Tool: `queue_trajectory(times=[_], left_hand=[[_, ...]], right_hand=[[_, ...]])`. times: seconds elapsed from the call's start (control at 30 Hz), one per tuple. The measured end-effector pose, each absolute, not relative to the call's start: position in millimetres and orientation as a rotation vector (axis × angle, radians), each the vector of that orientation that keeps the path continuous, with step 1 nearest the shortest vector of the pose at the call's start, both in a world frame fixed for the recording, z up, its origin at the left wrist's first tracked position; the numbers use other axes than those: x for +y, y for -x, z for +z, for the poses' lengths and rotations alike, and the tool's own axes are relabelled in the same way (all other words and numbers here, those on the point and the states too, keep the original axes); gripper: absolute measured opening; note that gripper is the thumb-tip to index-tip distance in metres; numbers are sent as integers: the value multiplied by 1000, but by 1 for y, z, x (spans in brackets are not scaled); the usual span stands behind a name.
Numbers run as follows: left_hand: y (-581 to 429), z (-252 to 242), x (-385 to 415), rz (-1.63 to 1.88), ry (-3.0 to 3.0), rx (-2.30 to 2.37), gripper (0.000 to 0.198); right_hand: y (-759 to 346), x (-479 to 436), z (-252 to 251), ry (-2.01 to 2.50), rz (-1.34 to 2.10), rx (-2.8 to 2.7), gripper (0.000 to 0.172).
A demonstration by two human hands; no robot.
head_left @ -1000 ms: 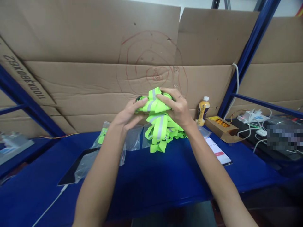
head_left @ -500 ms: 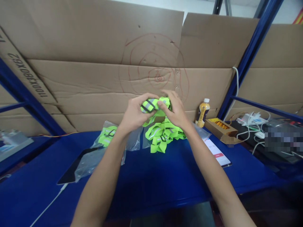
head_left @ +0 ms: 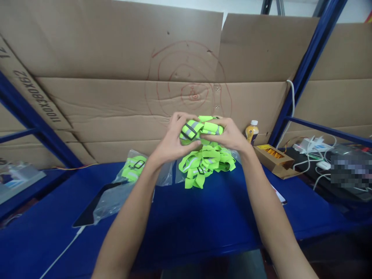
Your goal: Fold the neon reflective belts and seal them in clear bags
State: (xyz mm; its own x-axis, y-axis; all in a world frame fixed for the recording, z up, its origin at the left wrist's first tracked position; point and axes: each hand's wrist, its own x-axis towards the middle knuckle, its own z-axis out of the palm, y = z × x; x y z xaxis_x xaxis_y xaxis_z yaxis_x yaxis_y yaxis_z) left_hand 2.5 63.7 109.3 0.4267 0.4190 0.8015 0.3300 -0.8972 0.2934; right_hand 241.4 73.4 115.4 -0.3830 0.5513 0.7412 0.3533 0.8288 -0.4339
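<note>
The bundled strap looks like matt cloth with smooth grey stripes, its buckle like black plastic. The loose straps below show the same cloth. The bag is clear, wrinkled, glossy plastic. The wall is dull, creased cardboard, the table smooth with a faint sheen, the post apparently painted metal.

The desk offers open passage along its front middle; the strap pile blocks the way farther back, cardboard closes the rear, and a plastic bag obstructs the left.
</note>
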Motion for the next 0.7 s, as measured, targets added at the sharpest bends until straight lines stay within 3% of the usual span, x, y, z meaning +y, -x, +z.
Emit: queue_trajectory(times=[0.17, 0.3, 0.53, 0.7], left_hand=[[-15, 98, 78, 1543, -1967, 649, 63], [-29, 101, 73, 1552, -1456, 580, 62], [-13, 115, 60, 1451, -1394, 556, 55], [-21, 111, 57, 1553, -1419, 603, 62]], right_hand=[[-231, 72, 113, 617, -288, -2026, 35], [-213, 61, 109, 658, -479, -2103, 43], [-198, 55, 101, 556, -424, -2067, 61], [-193, 55, 100, 515, -210, -1833, 41]])
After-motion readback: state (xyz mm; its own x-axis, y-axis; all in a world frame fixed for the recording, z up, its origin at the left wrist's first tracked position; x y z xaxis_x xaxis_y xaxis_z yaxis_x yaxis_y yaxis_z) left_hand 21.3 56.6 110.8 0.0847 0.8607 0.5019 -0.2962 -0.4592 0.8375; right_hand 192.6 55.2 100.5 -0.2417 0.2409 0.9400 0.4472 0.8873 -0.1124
